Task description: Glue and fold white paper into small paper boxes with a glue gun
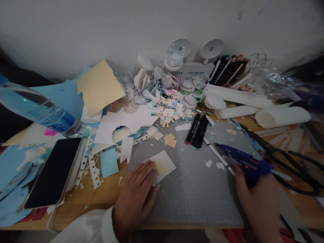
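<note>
My left hand [138,194] lies flat on the grey cutting mat [194,189], its fingertips pressing the near edge of a small white paper piece [163,164] with a yellowish patch. My right hand [260,202] grips a blue glue gun [243,159] whose nozzle points up and left over the mat, a small red light showing on its body. The gun's tip hangs well to the right of the paper piece, apart from it.
A dark phone [54,172] lies at the left beside a tilted water bottle [37,111]. Black scissors [288,160] rest at the right. Black markers [197,130], white paper rolls [280,116], tan card [100,86] and several paper scraps crowd the back.
</note>
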A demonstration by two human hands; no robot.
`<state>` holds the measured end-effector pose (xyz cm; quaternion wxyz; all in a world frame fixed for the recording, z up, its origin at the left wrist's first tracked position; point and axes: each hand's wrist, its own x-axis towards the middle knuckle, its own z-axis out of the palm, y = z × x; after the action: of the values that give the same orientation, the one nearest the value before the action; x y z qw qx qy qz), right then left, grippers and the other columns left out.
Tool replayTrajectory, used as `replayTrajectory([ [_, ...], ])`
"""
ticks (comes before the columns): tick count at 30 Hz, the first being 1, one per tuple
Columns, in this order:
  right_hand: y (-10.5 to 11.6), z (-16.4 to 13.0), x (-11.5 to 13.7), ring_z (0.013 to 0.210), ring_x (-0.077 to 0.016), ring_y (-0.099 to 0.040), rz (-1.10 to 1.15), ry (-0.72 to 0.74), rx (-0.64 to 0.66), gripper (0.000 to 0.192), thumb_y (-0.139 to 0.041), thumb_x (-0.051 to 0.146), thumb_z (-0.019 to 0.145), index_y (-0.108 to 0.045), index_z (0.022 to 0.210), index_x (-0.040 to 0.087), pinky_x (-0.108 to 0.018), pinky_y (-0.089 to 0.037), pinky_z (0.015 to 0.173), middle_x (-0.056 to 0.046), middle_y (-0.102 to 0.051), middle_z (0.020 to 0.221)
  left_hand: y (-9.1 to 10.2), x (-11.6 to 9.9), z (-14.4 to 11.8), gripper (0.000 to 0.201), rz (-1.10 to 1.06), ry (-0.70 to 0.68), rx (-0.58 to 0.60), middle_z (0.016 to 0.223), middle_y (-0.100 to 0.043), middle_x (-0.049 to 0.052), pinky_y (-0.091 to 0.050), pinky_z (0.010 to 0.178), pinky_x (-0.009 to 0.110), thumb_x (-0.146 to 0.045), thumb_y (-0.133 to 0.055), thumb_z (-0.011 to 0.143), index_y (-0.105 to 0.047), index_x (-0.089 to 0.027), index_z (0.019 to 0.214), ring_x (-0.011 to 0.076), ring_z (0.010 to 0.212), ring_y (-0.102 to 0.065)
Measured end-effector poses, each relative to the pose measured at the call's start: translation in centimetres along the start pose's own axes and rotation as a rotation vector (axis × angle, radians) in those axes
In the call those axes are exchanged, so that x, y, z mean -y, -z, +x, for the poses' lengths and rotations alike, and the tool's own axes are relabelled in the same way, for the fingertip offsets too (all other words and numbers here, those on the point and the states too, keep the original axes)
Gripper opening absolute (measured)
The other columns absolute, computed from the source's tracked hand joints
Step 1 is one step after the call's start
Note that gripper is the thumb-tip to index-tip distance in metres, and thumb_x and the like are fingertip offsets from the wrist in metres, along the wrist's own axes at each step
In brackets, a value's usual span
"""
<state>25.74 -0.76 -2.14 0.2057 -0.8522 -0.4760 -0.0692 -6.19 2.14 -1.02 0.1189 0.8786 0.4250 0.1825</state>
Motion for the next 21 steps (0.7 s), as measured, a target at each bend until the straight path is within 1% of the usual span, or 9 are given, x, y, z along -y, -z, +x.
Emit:
replayTrajectory([
  [4, 0.1, 0.1, 0.1, 0.058, -0.0244, -0.047, -0.057, 0.008, 0.005, 0.04, -0.043, 0.055, 0.082, -0.054, 0.083, 0.016, -0.034, -0.033, 0.054, -0.007, -0.047, 0.066, 0.0, 0.1, 0.1, 0.03, -0.013, -0.01, -0.009, 0.133, -0.057, 0.014, -0.045, 0.106, 0.048, -0.019, -0.046, 0.091, -0.054, -0.015, 0.119, 0.0269, 0.129, -0.048],
  [6, 0.1, 0.1, 0.2, 0.061, -0.0261, -0.05, -0.038, 0.029, 0.009, 0.041, -0.044, 0.054, 0.082, -0.056, 0.087, 0.015, -0.035, -0.035, 0.056, -0.009, -0.052, 0.07, 0.0, 0.2, 0.1, 0.03, -0.022, -0.014, -0.017, 0.133, -0.057, 0.014, -0.045, 0.105, 0.048, -0.019, -0.047, 0.091, -0.054, -0.014, 0.119, 0.0271, 0.129, -0.048],
  [8, 0.1, 0.1, 0.4, 0.066, -0.0289, -0.055, -0.007, 0.031, 0.008, 0.046, -0.043, 0.056, 0.081, -0.058, 0.093, 0.014, -0.036, -0.039, 0.058, -0.013, -0.057, 0.077, 0.0, 0.2, 0.2, 0.03, -0.036, -0.019, -0.034, 0.132, -0.057, 0.015, -0.045, 0.105, 0.048, -0.019, -0.048, 0.09, -0.055, -0.014, 0.119, 0.0269, 0.129, -0.048],
  [11, 0.1, 0.0, 0.5, 0.071, -0.0336, -0.058, -0.034, -0.03, 0.001, 0.058, -0.041, 0.062, 0.078, -0.06, 0.1, 0.012, -0.039, -0.041, 0.058, -0.018, -0.061, 0.082, 0.1, 0.2, 0.3, 0.027, -0.054, -0.032, -0.044, 0.129, -0.059, 0.014, -0.045, 0.105, 0.047, -0.017, -0.048, 0.09, -0.056, -0.014, 0.115, 0.0266, 0.128, -0.049],
  [14, 0.2, -0.3, 0.4, 0.075, -0.0388, -0.062, -0.054, -0.14, -0.015, 0.066, -0.048, 0.065, 0.074, -0.061, 0.107, 0.01, -0.041, -0.042, 0.057, -0.02, -0.064, 0.085, 0.3, 0.1, 0.4, 0.024, -0.068, -0.041, -0.042, 0.127, -0.061, 0.013, -0.045, 0.105, 0.047, -0.016, -0.049, 0.089, -0.058, -0.014, 0.112, 0.0262, 0.127, -0.05],
  [17, 0.4, -0.5, 0.2, 0.073, -0.0403, -0.063, -0.016, -0.246, -0.047, 0.066, -0.059, 0.062, 0.07, -0.063, 0.111, 0.011, -0.04, -0.041, 0.052, -0.018, -0.066, 0.079, 0.5, 0.1, 0.4, 0.024, -0.084, -0.071, -0.054, 0.124, -0.062, 0.013, -0.044, 0.105, 0.047, -0.014, -0.049, 0.089, -0.058, -0.014, 0.11, 0.0255, 0.126, -0.051],
  [19, 0.7, -0.6, 0.2, 0.066, -0.0389, -0.062, -0.009, -0.305, -0.097, 0.06, -0.064, 0.058, 0.068, -0.066, 0.107, 0.012, -0.039, -0.039, 0.048, -0.015, -0.064, 0.07, 0.7, 0.1, 0.4, 0.024, -0.099, -0.099, -0.051, 0.121, -0.064, 0.013, -0.044, 0.105, 0.047, -0.012, -0.049, 0.088, -0.059, -0.014, 0.11, 0.0246, 0.123, -0.053],
  [21, 1.0, -0.7, 0.2, 0.059, -0.0374, -0.061, 0.01, -0.232, -0.148, 0.053, -0.066, 0.052, 0.07, -0.069, 0.103, 0.011, -0.039, -0.037, 0.045, -0.012, -0.06, 0.062, 0.9, 0.1, 0.3, 0.026, -0.119, -0.115, -0.055, 0.119, -0.064, 0.013, -0.044, 0.104, 0.046, -0.011, -0.049, 0.088, -0.058, -0.014, 0.111, 0.0238, 0.122, -0.053],
])
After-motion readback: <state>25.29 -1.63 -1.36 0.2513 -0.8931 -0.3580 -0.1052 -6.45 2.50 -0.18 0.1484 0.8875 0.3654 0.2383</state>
